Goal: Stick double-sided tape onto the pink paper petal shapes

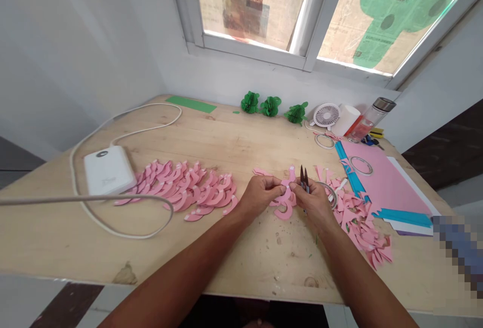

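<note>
Between both hands, over the front middle of the table, is a curved pink paper cutout (284, 196) with small pale patches on it. My left hand (258, 197) pinches its left side between thumb and fingers. The fingertips of my right hand (312, 201) close on its right side. A pair of scissors (304, 176) is also held in my right hand, blades pointing away from me; its handles are mostly hidden by the palm. Just below the fingers lies another curved pink paper piece (284, 212) on the table.
Left of my hands lie rows of overlapping pink paper arcs (204, 189) and a white power bank (109, 169) with a looping cable. To the right are pink scraps (362, 222), tape rolls and pink sheets (392, 177). Green paper ornaments (270, 106), a small fan (326, 115) and a bottle (372, 119) stand behind.
</note>
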The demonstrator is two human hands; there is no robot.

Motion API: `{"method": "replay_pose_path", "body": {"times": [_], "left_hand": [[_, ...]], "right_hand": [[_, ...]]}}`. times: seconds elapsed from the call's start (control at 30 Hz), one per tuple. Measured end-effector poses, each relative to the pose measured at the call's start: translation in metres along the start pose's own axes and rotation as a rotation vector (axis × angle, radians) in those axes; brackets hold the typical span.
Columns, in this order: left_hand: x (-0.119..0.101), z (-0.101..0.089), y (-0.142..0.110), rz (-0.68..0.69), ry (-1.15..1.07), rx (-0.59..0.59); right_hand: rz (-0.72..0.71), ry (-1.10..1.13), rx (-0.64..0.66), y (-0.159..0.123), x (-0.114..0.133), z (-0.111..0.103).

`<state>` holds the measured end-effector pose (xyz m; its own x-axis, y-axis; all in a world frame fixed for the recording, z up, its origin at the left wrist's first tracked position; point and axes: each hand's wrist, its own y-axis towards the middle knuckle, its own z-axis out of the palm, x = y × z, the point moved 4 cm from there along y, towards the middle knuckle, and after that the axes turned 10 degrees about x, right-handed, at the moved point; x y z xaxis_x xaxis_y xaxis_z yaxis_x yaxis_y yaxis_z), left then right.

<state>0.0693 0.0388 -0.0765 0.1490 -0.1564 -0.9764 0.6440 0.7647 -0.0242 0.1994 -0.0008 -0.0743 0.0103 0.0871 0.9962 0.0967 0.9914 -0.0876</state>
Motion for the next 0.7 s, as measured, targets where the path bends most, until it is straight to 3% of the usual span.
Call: {"method": "replay_pose_path", "body": {"times": [0.2, 0.7], "left_hand": [[-0.0008, -0.0002, -0.0001, -0.019, 0.012, 0.013], [0.0010, 0.0010, -0.0003, -0.041, 0.031, 0.021]], "right_hand": [[-0.093, -0.139, 0.009, -0.0002, 0.0042, 0.0012], [-0.072, -0.121, -0.022, 0.0001, 0.0008, 0.0013]]}}
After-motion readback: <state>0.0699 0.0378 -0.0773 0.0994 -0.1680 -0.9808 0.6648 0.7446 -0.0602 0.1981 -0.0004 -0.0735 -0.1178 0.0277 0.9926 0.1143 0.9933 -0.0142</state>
